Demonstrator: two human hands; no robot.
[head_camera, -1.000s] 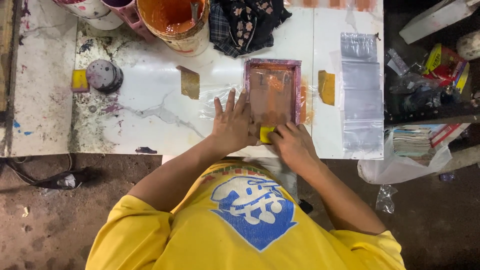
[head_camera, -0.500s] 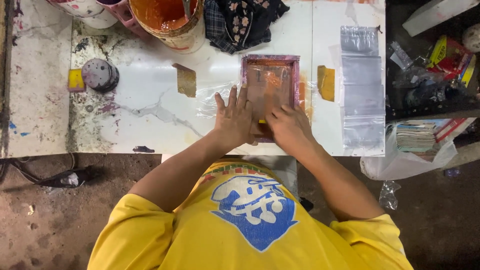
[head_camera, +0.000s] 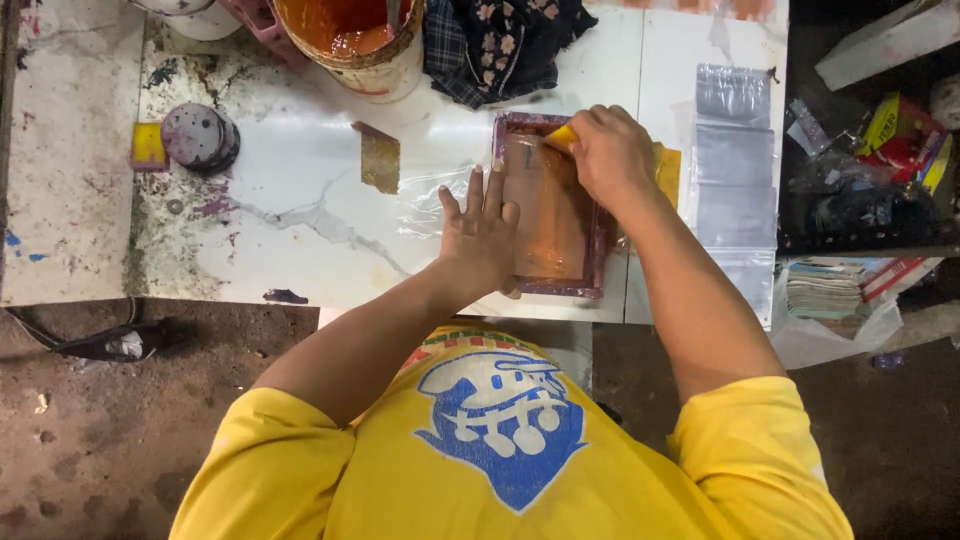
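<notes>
A small printing screen with a purple-stained frame and orange ink lies flat on the white table, over a clear plastic sheet. My left hand is spread flat on the frame's left side, pressing it down. At the far end of the screen, my right hand grips a small yellow squeegee.
A bucket of orange ink and a dark patterned cloth sit at the table's back. A row of clear plastic bags lies right of the screen. A brown scraper, a round purple-stained disc and a yellow block lie left.
My right hand has pushed the yellow squeegee from the near end of the screen to its far end. My left hand has stayed pressed on the frame.
</notes>
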